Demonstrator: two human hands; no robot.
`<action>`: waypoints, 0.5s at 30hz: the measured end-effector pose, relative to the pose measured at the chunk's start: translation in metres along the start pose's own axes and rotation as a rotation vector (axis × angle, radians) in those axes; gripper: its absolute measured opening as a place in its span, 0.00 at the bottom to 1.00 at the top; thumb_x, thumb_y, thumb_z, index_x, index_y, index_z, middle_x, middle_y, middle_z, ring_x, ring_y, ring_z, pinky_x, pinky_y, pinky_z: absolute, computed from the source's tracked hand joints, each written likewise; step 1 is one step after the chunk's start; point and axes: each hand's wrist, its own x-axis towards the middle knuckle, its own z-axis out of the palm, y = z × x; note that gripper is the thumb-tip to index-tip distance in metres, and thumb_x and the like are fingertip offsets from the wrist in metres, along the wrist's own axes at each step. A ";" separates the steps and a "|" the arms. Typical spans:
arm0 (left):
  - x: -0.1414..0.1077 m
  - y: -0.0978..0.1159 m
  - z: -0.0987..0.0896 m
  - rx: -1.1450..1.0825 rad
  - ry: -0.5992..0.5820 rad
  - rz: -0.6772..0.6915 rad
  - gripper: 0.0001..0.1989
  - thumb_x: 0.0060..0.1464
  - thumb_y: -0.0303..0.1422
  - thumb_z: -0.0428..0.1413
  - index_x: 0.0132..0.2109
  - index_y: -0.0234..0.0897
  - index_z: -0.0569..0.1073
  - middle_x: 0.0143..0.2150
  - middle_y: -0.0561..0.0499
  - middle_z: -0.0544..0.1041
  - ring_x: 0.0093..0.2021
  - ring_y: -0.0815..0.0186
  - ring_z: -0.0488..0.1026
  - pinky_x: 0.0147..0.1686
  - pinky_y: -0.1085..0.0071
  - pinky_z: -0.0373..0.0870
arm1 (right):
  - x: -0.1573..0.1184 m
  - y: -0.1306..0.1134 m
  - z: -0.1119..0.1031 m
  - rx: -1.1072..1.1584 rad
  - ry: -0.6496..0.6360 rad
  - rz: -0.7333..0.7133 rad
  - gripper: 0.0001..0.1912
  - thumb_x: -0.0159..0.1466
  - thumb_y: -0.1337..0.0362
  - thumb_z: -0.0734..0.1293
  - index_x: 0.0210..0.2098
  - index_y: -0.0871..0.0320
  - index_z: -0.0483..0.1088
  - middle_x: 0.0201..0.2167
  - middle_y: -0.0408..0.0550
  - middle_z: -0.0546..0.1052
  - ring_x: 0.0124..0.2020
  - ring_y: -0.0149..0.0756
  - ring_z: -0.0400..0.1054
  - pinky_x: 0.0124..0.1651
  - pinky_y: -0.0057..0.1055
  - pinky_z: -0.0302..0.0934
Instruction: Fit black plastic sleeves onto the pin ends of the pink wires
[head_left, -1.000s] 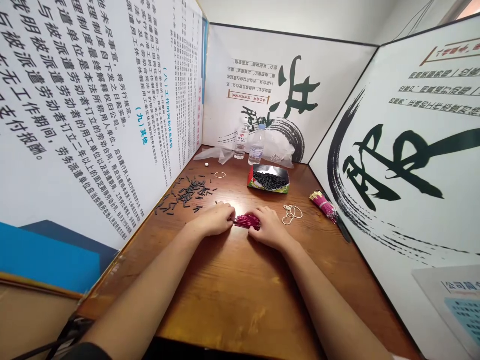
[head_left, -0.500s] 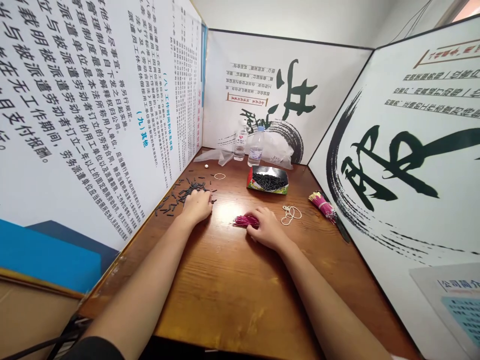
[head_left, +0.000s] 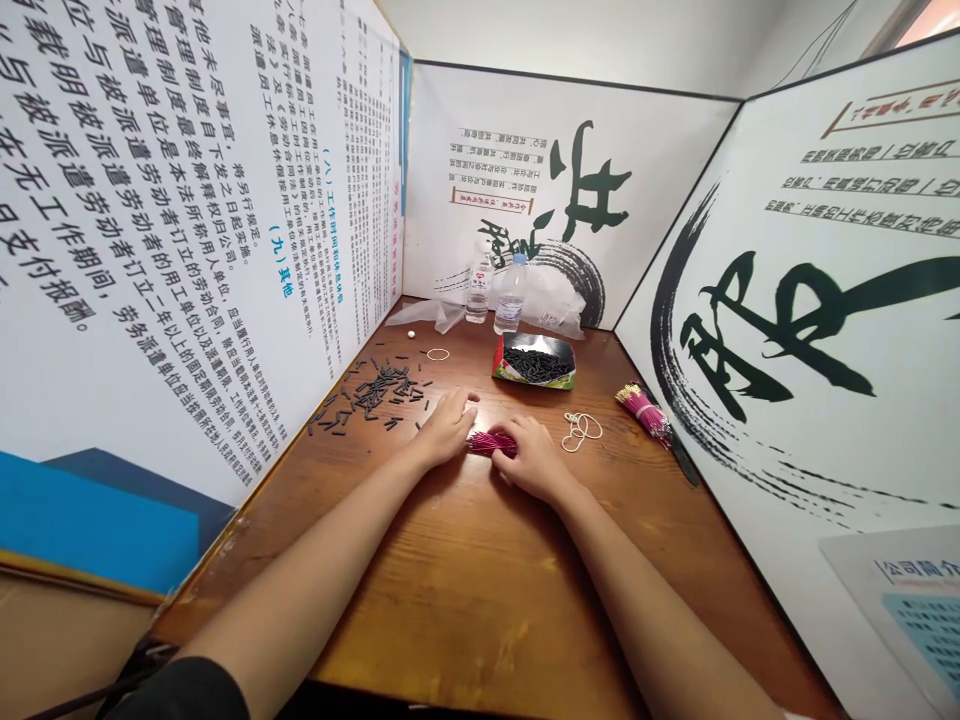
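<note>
My right hand (head_left: 531, 458) is closed around a bundle of thin magenta wires (head_left: 486, 441) lying on the table, with the wire ends fanning out to the left past the thumb. Close to those ends is my left hand (head_left: 448, 428), its fingers curled together. A small dark spot shows at its fingertips, but what it pinches is too small to make out. Further left lies a loose heap of short black tubes (head_left: 382, 390), with several strays scattered around it.
An open carton (head_left: 498, 374) filled with black pieces stands behind the hands. At right lie white rubber bands (head_left: 581, 430) and a second tied wire bundle (head_left: 643, 413). Two water bottles (head_left: 508, 308) and clear plastic (head_left: 431, 318) are at the back; printed panels (head_left: 525, 100) enclose the wooden table (head_left: 420, 580).
My left hand has moved right, from the black tube heap to the left ends of the magenta wires. My right hand stays in place on the bundle.
</note>
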 end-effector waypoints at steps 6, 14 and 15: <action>0.011 -0.030 -0.031 0.271 -0.070 -0.033 0.16 0.61 0.34 0.42 0.48 0.35 0.70 0.50 0.42 0.73 0.53 0.59 0.68 0.57 0.60 0.60 | 0.001 0.000 0.001 0.005 -0.001 0.017 0.11 0.57 0.66 0.65 0.40 0.55 0.72 0.37 0.47 0.73 0.42 0.38 0.62 0.46 0.34 0.52; 0.015 -0.032 -0.039 0.270 0.002 -0.068 0.18 0.60 0.34 0.43 0.51 0.32 0.69 0.52 0.40 0.72 0.54 0.57 0.67 0.58 0.60 0.60 | 0.001 0.000 0.001 0.019 0.012 0.018 0.10 0.58 0.65 0.65 0.40 0.55 0.72 0.38 0.47 0.73 0.41 0.38 0.62 0.46 0.34 0.52; 0.013 -0.025 -0.036 0.211 -0.001 -0.047 0.18 0.60 0.34 0.42 0.52 0.32 0.69 0.53 0.41 0.72 0.55 0.59 0.67 0.58 0.61 0.60 | 0.001 0.000 0.001 0.022 0.015 0.016 0.10 0.58 0.65 0.65 0.40 0.55 0.72 0.38 0.47 0.73 0.41 0.38 0.62 0.46 0.34 0.52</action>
